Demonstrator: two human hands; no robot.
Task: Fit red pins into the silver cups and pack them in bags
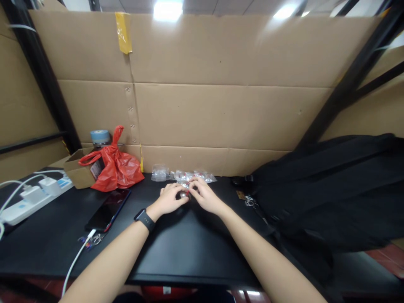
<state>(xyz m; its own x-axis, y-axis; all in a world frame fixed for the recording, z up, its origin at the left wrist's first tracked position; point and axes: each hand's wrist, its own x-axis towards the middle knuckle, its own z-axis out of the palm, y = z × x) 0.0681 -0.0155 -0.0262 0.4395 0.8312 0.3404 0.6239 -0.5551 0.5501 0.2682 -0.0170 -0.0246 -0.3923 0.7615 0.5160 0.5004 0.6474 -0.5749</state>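
Note:
My left hand [169,199], with a dark watch on its wrist, is closed around a small round shiny object [183,195] just above the black table. At the object's right side, the fingertips of my right hand [203,195] pinch a small red piece [187,193]. Fingers partly cover both items, so their exact kind cannot be made out. Right behind my hands lie several clear plastic packets [202,176] with shiny and red contents. A clear plastic container [160,173] stands left of the packets.
Left on the black table [189,256] are a charging phone [109,210], keys [94,240], a red plastic bag [118,168], an open cardboard box [78,170] and a power strip [34,202]. A black backpack [334,189] fills the right. Cardboard [208,118] walls the back.

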